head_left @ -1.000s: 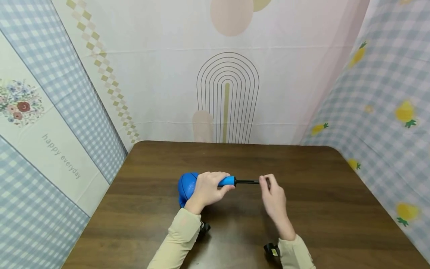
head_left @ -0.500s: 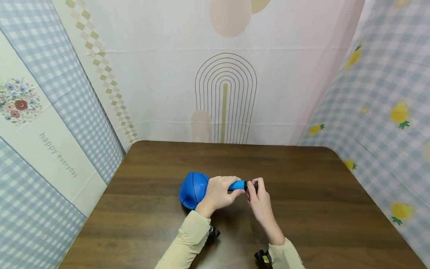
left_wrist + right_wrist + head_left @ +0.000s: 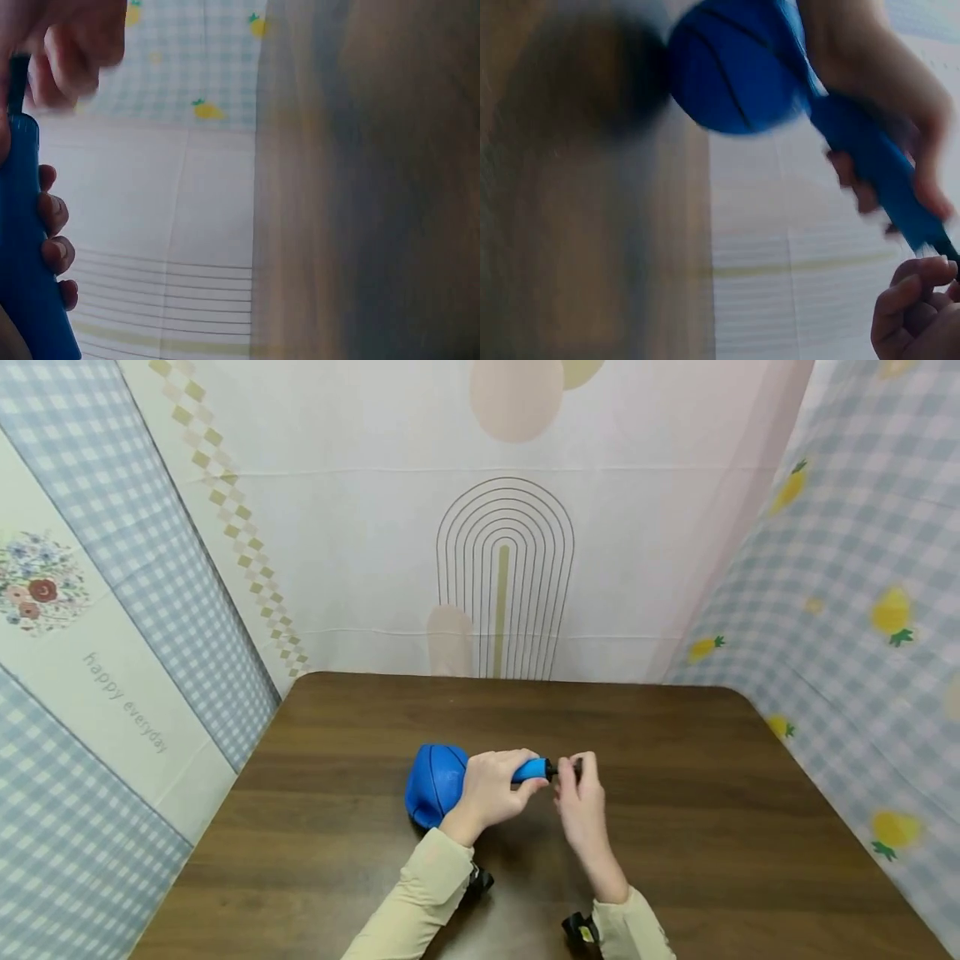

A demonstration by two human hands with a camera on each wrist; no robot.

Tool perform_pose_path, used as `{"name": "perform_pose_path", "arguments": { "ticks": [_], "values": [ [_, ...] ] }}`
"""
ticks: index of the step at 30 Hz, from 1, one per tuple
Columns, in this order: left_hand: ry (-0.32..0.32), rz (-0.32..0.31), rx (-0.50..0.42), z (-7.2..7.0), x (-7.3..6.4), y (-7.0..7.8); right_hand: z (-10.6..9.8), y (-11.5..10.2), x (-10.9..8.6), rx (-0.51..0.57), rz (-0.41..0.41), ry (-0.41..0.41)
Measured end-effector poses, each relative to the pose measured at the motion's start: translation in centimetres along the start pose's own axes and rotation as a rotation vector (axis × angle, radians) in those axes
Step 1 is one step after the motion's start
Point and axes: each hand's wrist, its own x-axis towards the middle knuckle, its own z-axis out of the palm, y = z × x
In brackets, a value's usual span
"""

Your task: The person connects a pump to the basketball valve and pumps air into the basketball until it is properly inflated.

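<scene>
A blue ball point(image 3: 433, 783) with black seam lines, dented on its lower side, sits at the left end of a blue hand pump point(image 3: 531, 769). My left hand point(image 3: 491, 789) grips the pump's barrel, fingers wrapped round it, as the left wrist view also shows along the barrel point(image 3: 28, 247). At the other end, my right hand point(image 3: 583, 814) pinches the pump's black handle, with a short length of black rod showing between handle and barrel. The right wrist view shows the ball point(image 3: 735, 71) against the barrel's end; the needle is hidden.
Both hands work over a brown wooden table point(image 3: 360, 877). A pale patterned cloth point(image 3: 360, 543) hangs behind its far edge. Checked cloths hang at the left point(image 3: 165, 577) and right point(image 3: 847, 677). Each wrist carries a small black camera.
The right hand has pushed the pump handle left from far out to close against the barrel, then drawn it slightly out again. Ball, pump and left hand have shifted a little right.
</scene>
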Motion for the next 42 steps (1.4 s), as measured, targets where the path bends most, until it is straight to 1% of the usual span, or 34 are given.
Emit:
{"name": "perform_pose_path", "arguments": {
  "ticks": [2,3,5,7,8,9,11,13,14,16,17,18,19,20,22,24,25,27,28,29,31,34,35,36,37,38,40,42],
  "values": [
    [-0.01,0.014,-0.002,0.1,-0.1,0.2,0.3,0.5,-0.1,-0.145,-0.028,-0.029],
    [-0.017,0.025,0.005,0.0,-0.1,0.2,0.2,1.1,0.0,-0.227,-0.055,-0.031],
    [-0.034,0.045,0.023,-0.2,-0.3,-0.2,-0.2,2.4,0.3,-0.347,-0.101,-0.013],
    [-0.041,0.056,0.045,-0.6,-0.5,-0.7,-1.0,2.7,0.4,-0.401,-0.113,0.035],
    [-0.041,0.054,0.054,-0.9,-0.6,-1.0,-1.4,2.7,0.4,-0.405,-0.115,0.068],
    [-0.035,0.049,0.058,-1.1,-0.7,-1.2,-1.8,2.7,0.5,-0.396,-0.115,0.103],
    [-0.023,0.028,0.062,-1.5,-0.8,-1.6,-2.3,2.7,0.7,-0.333,-0.101,0.172],
    [-0.018,0.005,0.07,-1.6,-0.7,-1.7,-2.3,2.5,0.9,-0.171,-0.073,0.187],
    [-0.018,-0.003,0.071,-1.6,-0.6,-1.6,-2.1,2.4,0.9,-0.086,-0.06,0.172],
    [-0.02,-0.002,0.066,-1.2,-0.5,-1.3,-1.3,2.2,0.9,0.07,-0.024,0.099],
    [-0.024,0.004,0.063,-1.0,-0.4,-1.1,-0.9,2.2,0.8,0.13,-0.002,0.048],
    [-0.027,0.013,0.056,-0.7,-0.3,-0.9,-0.4,2.1,0.7,0.162,0.014,-0.002],
    [-0.03,0.023,0.048,-0.6,-0.2,-0.7,-0.1,2.2,0.6,0.14,0.019,-0.048],
    [-0.032,0.036,0.038,-0.5,-0.2,-0.6,0.1,2.3,0.6,0.096,0.021,-0.081],
    [-0.045,0.053,0.028,-0.5,-0.1,-0.5,0.2,2.5,0.5,-0.064,0.004,-0.1],
    [-0.058,0.054,0.028,-0.7,-0.2,-0.7,-0.2,2.7,0.5,-0.205,-0.02,-0.082],
    [-0.063,0.049,0.032,-0.9,-0.3,-1.0,-0.5,2.7,0.6,-0.26,-0.03,-0.056],
    [-0.067,0.031,0.04,-1.3,-0.5,-1.5,-1.2,2.7,0.7,-0.314,-0.048,0.023],
    [-0.064,0.02,0.043,-1.6,-0.6,-1.7,-1.5,2.7,0.8,-0.297,-0.053,0.055],
    [-0.056,0.008,0.049,-1.7,-0.7,-1.9,-1.8,2.6,0.9,-0.257,-0.054,0.085],
    [-0.034,-0.013,0.064,-1.7,-0.7,-1.9,-1.9,2.6,1.1,-0.095,-0.036,0.108],
    [-0.018,-0.025,0.073,-0.8,-0.2,-1.3,-1.0,2.3,1.2,0.128,0.006,0.052],
    [-0.019,-0.021,0.067,-0.4,0.0,-1.0,-0.6,2.2,1.2,0.176,0.021,0.023],
    [-0.024,-0.018,0.054,0.0,0.2,-0.6,-0.2,2.1,1.2,0.201,0.034,-0.009],
    [-0.03,-0.016,0.037,0.4,0.3,-0.3,0.1,2.1,1.2,0.186,0.034,-0.037],
    [-0.037,-0.013,0.013,0.7,0.5,0.0,0.2,2.2,1.1,0.138,0.027,-0.051],
    [-0.052,-0.008,-0.024,1.0,0.6,0.4,0.1,2.4,1.2,0.032,0.006,-0.052],
    [-0.065,-0.005,-0.032,1.0,0.5,0.4,-0.3,2.7,1.2,-0.077,-0.016,-0.043]
  ]
}}
